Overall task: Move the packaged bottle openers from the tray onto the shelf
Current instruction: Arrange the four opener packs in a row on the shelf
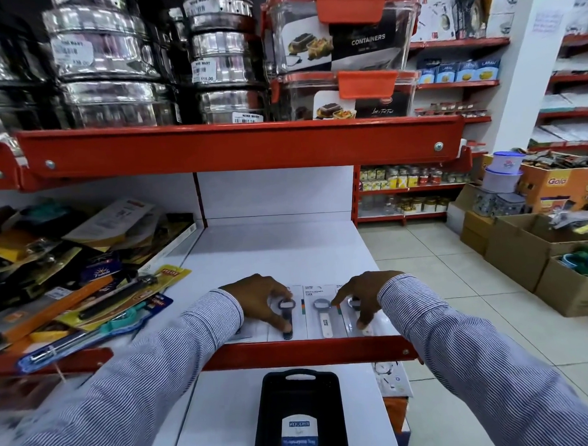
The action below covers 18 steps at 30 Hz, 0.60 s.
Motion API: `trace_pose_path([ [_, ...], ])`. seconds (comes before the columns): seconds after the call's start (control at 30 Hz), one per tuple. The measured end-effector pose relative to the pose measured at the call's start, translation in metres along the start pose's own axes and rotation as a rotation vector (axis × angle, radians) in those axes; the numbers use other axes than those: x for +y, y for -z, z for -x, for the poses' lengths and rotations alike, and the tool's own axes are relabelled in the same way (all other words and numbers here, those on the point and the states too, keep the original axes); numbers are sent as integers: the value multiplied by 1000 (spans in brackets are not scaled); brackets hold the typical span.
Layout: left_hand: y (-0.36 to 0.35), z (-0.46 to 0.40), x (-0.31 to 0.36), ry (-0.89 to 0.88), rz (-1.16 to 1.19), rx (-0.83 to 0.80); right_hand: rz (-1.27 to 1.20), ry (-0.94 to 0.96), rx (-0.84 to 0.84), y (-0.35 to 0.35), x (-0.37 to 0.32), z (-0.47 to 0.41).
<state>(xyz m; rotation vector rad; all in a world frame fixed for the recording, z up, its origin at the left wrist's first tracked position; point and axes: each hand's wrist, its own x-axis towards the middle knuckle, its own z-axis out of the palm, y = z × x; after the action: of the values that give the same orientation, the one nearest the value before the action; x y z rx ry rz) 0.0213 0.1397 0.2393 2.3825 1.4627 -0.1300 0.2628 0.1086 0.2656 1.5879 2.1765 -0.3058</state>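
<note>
Three packaged bottle openers lie side by side on the white shelf (280, 250), near its red front edge. My left hand (259, 300) rests on the left pack (286, 319), fingers around its opener. My right hand (360, 297) presses on the right pack (364, 324), with the index finger touching the middle pack (323, 314). Below the shelf edge sits the black tray (271, 422) with a labelled card in it; I see no opener packs in it.
Packaged kitchen tools (96, 285) crowd the shelf's left half. Steel tins (103, 62) and orange-lidded containers (341, 32) stand on the shelf above. Cardboard boxes (536, 246) line the tiled aisle at right. The back part of the white shelf is bare.
</note>
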Motion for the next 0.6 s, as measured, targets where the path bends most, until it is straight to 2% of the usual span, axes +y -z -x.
trace_pose_path([
  [0.13,5,5,-9,20,2,-2,1,-10,-8,2,-3,2],
  [0.33,24,24,-51,197,-89,-36,-10,-10,-5,2,-4,1],
  [0.6,10,26,-55,125,-8,15,-30,-7,11,5,-6,-2],
])
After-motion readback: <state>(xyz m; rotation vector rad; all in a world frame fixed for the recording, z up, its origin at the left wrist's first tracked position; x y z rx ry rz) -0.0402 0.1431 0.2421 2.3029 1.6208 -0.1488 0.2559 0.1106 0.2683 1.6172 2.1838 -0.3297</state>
